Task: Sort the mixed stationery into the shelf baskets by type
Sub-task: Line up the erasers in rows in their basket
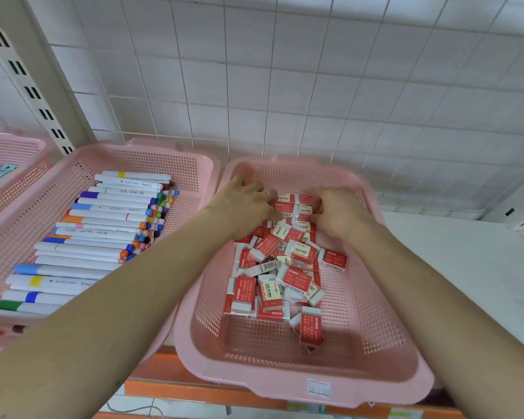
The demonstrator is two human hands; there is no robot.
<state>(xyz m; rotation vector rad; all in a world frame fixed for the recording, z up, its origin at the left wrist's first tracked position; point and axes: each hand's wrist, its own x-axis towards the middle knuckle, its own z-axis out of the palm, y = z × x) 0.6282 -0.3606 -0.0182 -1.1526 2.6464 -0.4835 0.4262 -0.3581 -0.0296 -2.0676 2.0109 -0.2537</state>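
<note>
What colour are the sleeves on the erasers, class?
The erasers have red sleeves, white ends; head view.

Left arm (118,297) is covering near ends of the markers (103,207); right hand (339,211) is hiding its fingertips among the erasers (285,267); far-left basket (9,152) is running off-frame; sticker (319,387) is staying illegible.

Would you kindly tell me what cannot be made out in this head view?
Head view:
1. Undersides of left hand and right hand: hidden by their own backs; grip on the erasers unclear.
2. Far-left basket: cut off by the left edge.
3. Label on the eraser basket: too small to read.
</note>
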